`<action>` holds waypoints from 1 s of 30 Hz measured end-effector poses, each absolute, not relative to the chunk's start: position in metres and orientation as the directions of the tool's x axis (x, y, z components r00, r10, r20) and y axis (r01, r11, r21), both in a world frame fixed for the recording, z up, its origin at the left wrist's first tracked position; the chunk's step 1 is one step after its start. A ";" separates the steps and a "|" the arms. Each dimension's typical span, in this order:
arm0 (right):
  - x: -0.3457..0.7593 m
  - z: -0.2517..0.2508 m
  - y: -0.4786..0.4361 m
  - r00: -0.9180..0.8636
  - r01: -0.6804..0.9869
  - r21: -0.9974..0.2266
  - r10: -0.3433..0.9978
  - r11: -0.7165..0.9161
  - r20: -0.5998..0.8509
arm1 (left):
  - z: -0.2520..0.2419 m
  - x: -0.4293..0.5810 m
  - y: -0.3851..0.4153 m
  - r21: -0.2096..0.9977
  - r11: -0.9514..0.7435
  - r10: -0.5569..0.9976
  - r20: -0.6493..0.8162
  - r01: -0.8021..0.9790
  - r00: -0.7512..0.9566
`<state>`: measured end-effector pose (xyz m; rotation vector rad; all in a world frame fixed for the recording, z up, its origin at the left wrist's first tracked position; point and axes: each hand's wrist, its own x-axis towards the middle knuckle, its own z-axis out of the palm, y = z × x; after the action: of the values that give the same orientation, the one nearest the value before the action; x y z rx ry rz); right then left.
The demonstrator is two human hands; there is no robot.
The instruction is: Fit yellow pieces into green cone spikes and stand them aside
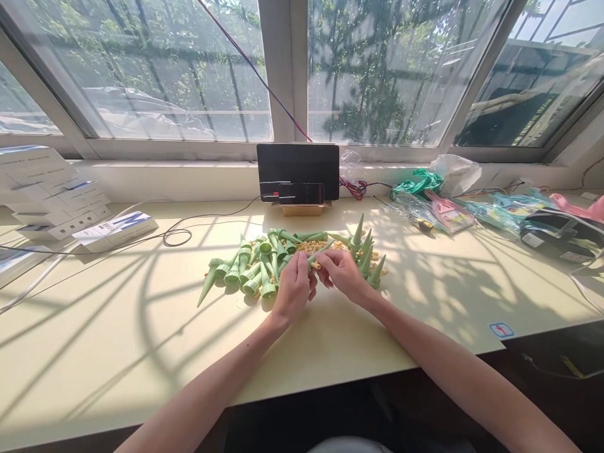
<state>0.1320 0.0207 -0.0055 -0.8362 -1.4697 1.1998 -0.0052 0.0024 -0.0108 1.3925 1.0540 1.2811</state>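
Sunlight stripes the tabletop (189, 371) where the left hand (293, 286) pinches a green piece (323, 249) by the heaped green cones (268, 288). The right hand (346, 272) curls in close — its exact grip I cannot tell — so two-handed handling seems under way, calling next for steady fingertips.

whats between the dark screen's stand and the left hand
In the head view: a strip of bare tabletop, then green cones and small yellow pieces, reaching the left hand.

Left hand (293, 286) and right hand (348, 275) close together, fingers (302, 267) curled, bare forearms (221, 380) angled inward.
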 end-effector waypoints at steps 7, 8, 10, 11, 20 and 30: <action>0.132 -0.008 0.022 -0.271 -0.118 -0.970 0.932 0.215 0.239 | -0.013 -0.006 0.003 0.982 -0.190 0.979 0.189 0.012 0.071; 0.132 -0.008 0.022 -0.270 -0.121 -0.969 0.933 0.213 0.239 | -0.013 -0.006 0.003 0.982 -0.190 0.980 0.189 0.015 0.069; 0.132 -0.007 0.021 -0.267 -0.128 -0.968 0.933 0.214 0.241 | -0.013 -0.006 0.003 0.981 -0.194 0.979 0.192 0.023 0.066; 0.132 -0.007 0.021 -0.265 -0.131 -0.968 0.933 0.214 0.242 | -0.014 -0.006 0.003 0.980 -0.197 0.979 0.195 0.025 0.064; 0.136 -0.003 0.023 -0.086 -0.158 -0.962 0.968 0.221 0.237 | -0.002 -0.004 0.002 0.980 -0.089 0.992 0.102 -0.177 0.068; 0.135 -0.006 0.023 -0.012 -0.062 -0.957 0.959 0.283 0.285 | 0.000 -0.001 0.001 0.963 0.040 0.987 0.003 -0.266 0.158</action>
<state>0.1355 0.0225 -0.0057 -0.9427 -1.3035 1.0371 -0.0013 0.0009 -0.0005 1.0656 0.9053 1.1974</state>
